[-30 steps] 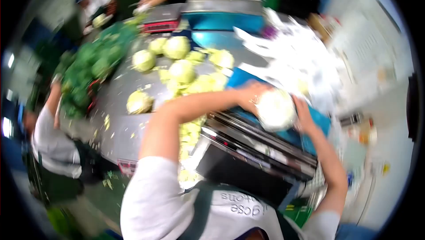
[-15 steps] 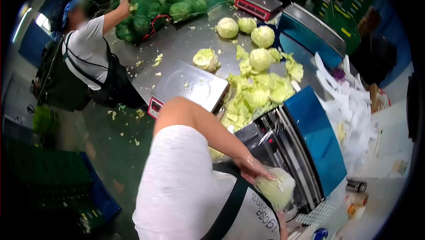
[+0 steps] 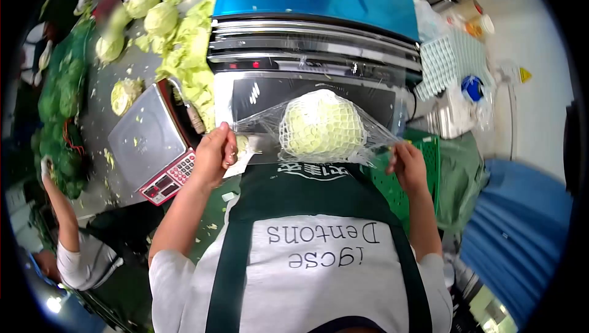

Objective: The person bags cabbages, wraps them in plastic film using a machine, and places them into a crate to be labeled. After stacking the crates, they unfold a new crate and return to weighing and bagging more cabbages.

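A pale green cabbage (image 3: 322, 125) in a white mesh net sits in front of my chest, at the near edge of a film wrapping machine (image 3: 313, 44). Clear plastic film (image 3: 261, 118) is stretched out to both sides of it. My left hand (image 3: 218, 152) pinches the film at the left, thumb against curled fingers. At the right, my right hand (image 3: 405, 162) has its fingers closed on the film's other end. The cabbage hangs between the hands, and neither hand touches it directly.
On the left stand a digital scale (image 3: 144, 139), a knife (image 3: 191, 112), loose cabbage leaves (image 3: 199, 57) and trimmed cabbages (image 3: 161, 19). Green net sacks (image 3: 64, 106) lie beyond, near a co-worker (image 3: 86, 253). Right of the machine are foam nets (image 3: 451, 118) and a green crate (image 3: 423, 179).
My view has swung round to face the wrapping machine. The cabbage, earlier held close at my right side, is now centred, with both hands spread apart pulling its film outward.
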The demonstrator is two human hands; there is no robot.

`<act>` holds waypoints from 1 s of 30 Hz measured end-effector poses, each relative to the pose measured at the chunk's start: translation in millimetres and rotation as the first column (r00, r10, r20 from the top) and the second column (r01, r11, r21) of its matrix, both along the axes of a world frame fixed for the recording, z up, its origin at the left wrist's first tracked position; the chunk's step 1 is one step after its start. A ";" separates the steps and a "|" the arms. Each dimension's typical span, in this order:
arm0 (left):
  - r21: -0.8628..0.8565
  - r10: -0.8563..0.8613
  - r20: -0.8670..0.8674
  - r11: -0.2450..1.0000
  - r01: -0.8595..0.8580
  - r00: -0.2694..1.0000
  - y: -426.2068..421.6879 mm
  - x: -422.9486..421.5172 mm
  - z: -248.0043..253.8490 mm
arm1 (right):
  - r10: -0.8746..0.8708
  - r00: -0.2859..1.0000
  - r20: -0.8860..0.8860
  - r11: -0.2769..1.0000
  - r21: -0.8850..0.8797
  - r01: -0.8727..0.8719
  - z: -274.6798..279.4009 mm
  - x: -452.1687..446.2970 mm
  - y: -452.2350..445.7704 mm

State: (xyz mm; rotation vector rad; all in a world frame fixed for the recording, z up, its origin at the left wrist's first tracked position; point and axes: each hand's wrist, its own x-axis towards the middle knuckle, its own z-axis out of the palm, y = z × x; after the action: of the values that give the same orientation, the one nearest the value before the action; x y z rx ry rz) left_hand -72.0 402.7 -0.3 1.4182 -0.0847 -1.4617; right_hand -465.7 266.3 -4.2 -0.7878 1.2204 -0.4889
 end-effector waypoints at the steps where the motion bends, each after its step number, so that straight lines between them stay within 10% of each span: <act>1: 0.049 -0.017 -0.148 0.999 0.024 0.989 -0.5 2.9 -4.9 | -0.008 1.000 0.013 0.997 0.080 0.007 -3.8 -4.7 1.7; 4: 0.198 -0.021 -0.315 0.976 0.088 0.949 10.1 6.1 -47.4 | -0.011 1.000 0.022 0.966 0.260 0.005 -46.6 -16.1 21.7; 8: 0.245 -0.362 0.109 0.912 0.328 0.926 0.5 -26.3 -83.5 | 0.005 0.994 0.108 0.955 0.295 -0.037 -109.2 6.5 46.1; 9: 0.235 -0.493 0.322 0.868 0.437 0.808 -2.3 -40.6 -92.5 | 0.177 0.973 0.151 0.971 0.135 -0.197 -170.8 -3.7 51.6; 11: 0.248 -0.733 0.343 0.673 0.697 0.587 1.2 -67.8 -125.6 | 0.525 0.774 -0.354 0.714 -0.311 -0.627 -164.0 31.5 50.6; 12: 0.347 -0.812 0.346 0.576 0.740 0.469 -9.3 -73.9 -138.9 | 0.480 0.801 -0.357 0.729 -0.346 -0.591 -163.2 45.4 44.9; 14: -0.188 -0.366 0.818 0.560 0.807 0.444 -25.0 -100.5 -144.0 | 0.253 0.966 -0.050 0.950 -0.179 -0.258 -152.8 64.8 37.4; 17: 0.376 -0.459 0.855 0.227 0.898 -0.241 -40.6 -101.6 -122.9 | -0.014 0.986 0.164 1.000 0.003 0.014 -136.3 78.2 33.2; 18: -0.017 -0.217 0.970 0.383 0.924 0.108 -48.1 -107.6 -106.5 | -0.034 0.981 0.189 0.999 -0.002 0.035 -131.8 80.0 32.0; 20: -0.122 -0.175 0.963 0.399 0.909 0.206 -69.1 -124.2 -73.4 | -0.050 0.974 0.220 0.998 -0.027 0.057 -126.6 82.1 29.5; 22: -0.360 -0.157 0.877 0.413 0.837 0.455 -100.5 -149.8 -35.9 | -0.057 0.968 0.244 0.996 -0.057 0.073 -119.3 79.8 27.0; 23: -0.509 -0.560 0.445 0.484 0.712 0.699 -102.5 -161.7 -24.6 | -0.060 0.964 0.260 0.994 -0.069 0.081 -113.5 75.7 25.9; 24: -0.690 -0.824 -0.003 0.412 0.596 0.566 -100.5 -170.3 -15.4 | -0.060 0.960 0.275 0.992 -0.091 0.088 -105.3 68.1 26.3; 26: -0.684 -0.678 0.444 0.166 0.710 0.586 -107.9 -186.6 -28.5 | -0.055 0.952 0.301 0.975 -0.189 0.116 -78.2 36.3 35.3; 28: -0.220 -0.755 -0.361 0.639 0.737 0.547 -105.2 -208.4 -34.7 | -0.050 0.995 0.088 0.854 -0.513 0.088 -20.2 0.6 33.6; 29: -0.149 -0.643 -0.545 0.706 0.692 0.538 -110.5 -225.6 -48.7 | 0.148 0.951 -0.270 0.544 -0.781 -0.306 -26.6 -32.7 24.7; 30: -0.230 -0.643 -0.597 0.710 0.666 0.480 -111.5 -248.3 -77.2 | 0.032 0.951 0.306 0.830 -0.538 0.145 -50.8 -54.5 45.6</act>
State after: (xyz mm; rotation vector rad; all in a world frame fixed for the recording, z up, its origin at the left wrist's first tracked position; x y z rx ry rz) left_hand -320.3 291.2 -77.5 0.8220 -0.1870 -2.5620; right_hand -520.2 311.9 -55.0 -1.1222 0.8119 -1.0092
